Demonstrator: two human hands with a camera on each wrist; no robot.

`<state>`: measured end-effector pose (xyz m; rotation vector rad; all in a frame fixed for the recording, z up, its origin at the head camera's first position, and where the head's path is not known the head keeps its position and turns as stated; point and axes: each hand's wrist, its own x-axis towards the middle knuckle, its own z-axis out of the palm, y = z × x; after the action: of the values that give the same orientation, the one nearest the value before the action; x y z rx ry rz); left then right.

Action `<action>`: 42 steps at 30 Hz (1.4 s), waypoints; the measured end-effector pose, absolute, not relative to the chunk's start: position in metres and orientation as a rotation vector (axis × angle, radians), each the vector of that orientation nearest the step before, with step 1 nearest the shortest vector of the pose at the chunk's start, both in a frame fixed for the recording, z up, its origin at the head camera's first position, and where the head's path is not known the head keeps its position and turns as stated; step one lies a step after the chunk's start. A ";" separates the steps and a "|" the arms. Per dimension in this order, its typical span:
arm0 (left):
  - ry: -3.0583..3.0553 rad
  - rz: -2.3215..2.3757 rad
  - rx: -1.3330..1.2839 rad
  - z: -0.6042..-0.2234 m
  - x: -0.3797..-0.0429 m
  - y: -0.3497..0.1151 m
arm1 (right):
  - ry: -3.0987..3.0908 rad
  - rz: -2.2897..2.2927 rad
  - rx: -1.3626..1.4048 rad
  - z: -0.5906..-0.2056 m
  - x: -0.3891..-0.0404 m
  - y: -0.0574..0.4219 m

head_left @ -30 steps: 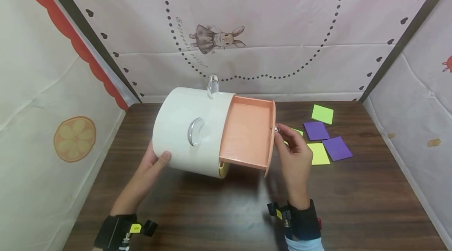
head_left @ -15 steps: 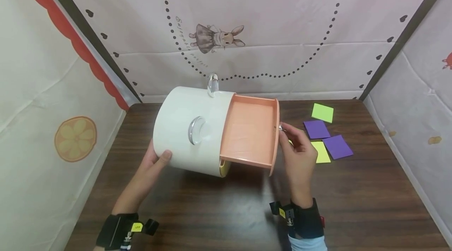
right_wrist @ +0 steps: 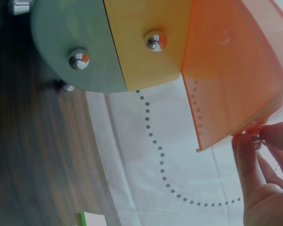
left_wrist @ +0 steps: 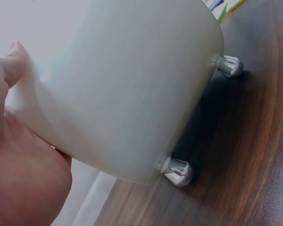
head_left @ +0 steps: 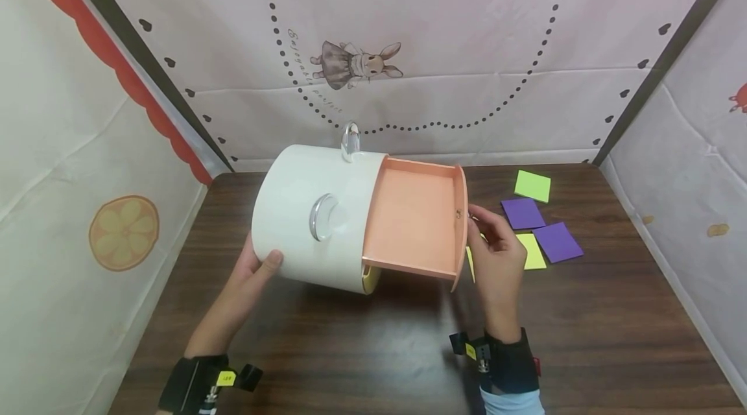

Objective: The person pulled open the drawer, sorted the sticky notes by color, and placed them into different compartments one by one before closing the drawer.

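Note:
A white rounded drawer cabinet [head_left: 300,181] stands on the table with clear arched handles on its body. My left hand [head_left: 248,279] holds its left end, the thumb lying on the white surface. From its right end an orange drawer [head_left: 415,217] is pulled well out, and nothing lies inside it. My right hand [head_left: 497,259] pinches the small silver knob [right_wrist: 258,142] on that drawer's front between thumb and fingers. Below it, a yellow drawer [right_wrist: 137,28] and a green drawer [right_wrist: 73,28], each with a round silver knob, sit closed in the right wrist view.
Sticky notes lie on the dark wood table [head_left: 373,363] at the right: a green one [head_left: 532,186], a purple one [head_left: 557,242] and a yellow one [head_left: 531,251] among them. Silver feet [left_wrist: 178,171] carry the cabinet. A printed cloth wall [head_left: 467,26] closes the back.
My right hand has moved a little to the right, drawing the orange drawer further out by its knob. My left hand and the cabinet body have stayed in place.

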<state>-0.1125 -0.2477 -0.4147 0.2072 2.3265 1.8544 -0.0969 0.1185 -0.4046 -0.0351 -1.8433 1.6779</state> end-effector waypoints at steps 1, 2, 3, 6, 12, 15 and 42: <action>2.330 1.851 0.204 -0.417 -0.114 -0.249 | -1.851 1.679 -0.042 -0.405 -0.097 0.119; 2.337 1.848 0.208 -0.420 -0.114 -0.250 | -1.858 1.680 -0.047 -0.405 -0.096 0.119; 2.344 1.846 0.214 -0.422 -0.115 -0.251 | -1.864 1.680 -0.051 -0.405 -0.096 0.119; 2.363 1.845 0.241 -0.427 -0.116 -0.253 | -1.873 1.692 -0.053 -0.405 -0.096 0.119; 2.367 1.851 0.252 -0.430 -0.116 -0.253 | -1.895 1.701 -0.040 -0.406 -0.097 0.122; 2.373 1.846 0.254 -0.431 -0.116 -0.253 | -1.901 1.713 -0.021 -0.407 -0.097 0.124; 2.381 1.837 0.269 -0.434 -0.119 -0.254 | -1.923 1.755 -0.006 -0.422 -0.104 0.143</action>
<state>-0.1187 -0.2542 -0.4336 0.2690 2.3812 1.8366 -0.1041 0.1430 -0.4224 -0.0062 -1.9232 1.7548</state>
